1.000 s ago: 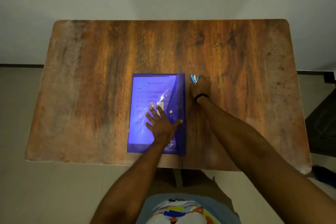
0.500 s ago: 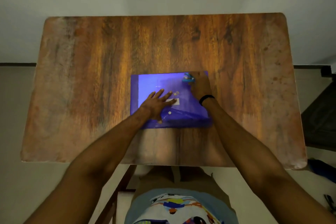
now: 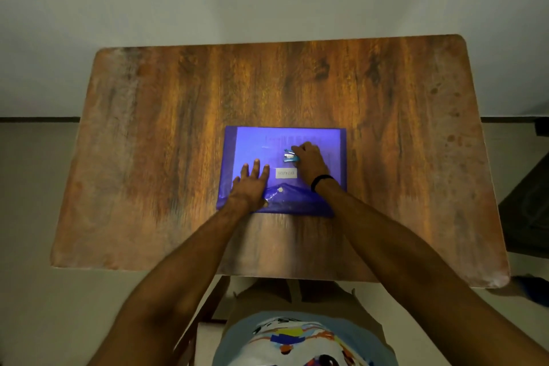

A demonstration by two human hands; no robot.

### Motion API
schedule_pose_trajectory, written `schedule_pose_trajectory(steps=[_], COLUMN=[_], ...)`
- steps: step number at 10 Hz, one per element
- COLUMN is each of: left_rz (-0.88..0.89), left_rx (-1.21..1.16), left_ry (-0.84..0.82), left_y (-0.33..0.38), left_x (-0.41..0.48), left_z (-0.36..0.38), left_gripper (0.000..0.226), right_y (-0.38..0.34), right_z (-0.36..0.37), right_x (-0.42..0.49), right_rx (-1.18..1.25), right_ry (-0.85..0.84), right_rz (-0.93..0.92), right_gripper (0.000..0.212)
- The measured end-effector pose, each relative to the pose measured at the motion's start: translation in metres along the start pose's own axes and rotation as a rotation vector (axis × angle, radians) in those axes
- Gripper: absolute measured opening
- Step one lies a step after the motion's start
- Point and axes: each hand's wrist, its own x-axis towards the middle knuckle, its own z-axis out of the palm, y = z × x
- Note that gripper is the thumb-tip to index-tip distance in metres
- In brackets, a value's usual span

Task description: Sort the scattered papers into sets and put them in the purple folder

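The job looks nearly done, since the papers (image 3: 255, 147) show through the purple folder (image 3: 297, 203) lying mid-table (image 3: 178, 128) (its flap apparently snapped), left hand (image 3: 251, 184) flat with spread fingers on it, right hand (image 3: 310, 160) gripping a stapler (image 3: 290, 156) on top.

The translucent purple folder (image 3: 300, 203) lies flat, long side across, at the middle of the surface (image 3: 178, 128). Its flap with a white snap (image 3: 280, 189) faces the near edge. Printed papers (image 3: 297, 138) show through.
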Motion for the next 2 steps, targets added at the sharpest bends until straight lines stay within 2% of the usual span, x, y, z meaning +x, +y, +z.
schedule_pose_trajectory(steps=[1, 2], left_rz=[-0.029, -0.093], left_rx=[-0.043, 0.026], left_ry=[-0.004, 0.089], left_y=[0.007, 0.014], left_x=[-0.013, -0.022], left_z=[-0.002, -0.007], left_gripper=[0.104, 0.1], right_y=[-0.008, -0.007], right_z=[-0.019, -0.039], right_x=[-0.011, -0.019], right_rx=[-0.035, -0.015], right_ry=[-0.008, 0.04], right_rz=[0.006, 0.028], right_gripper=[0.06, 0.063])
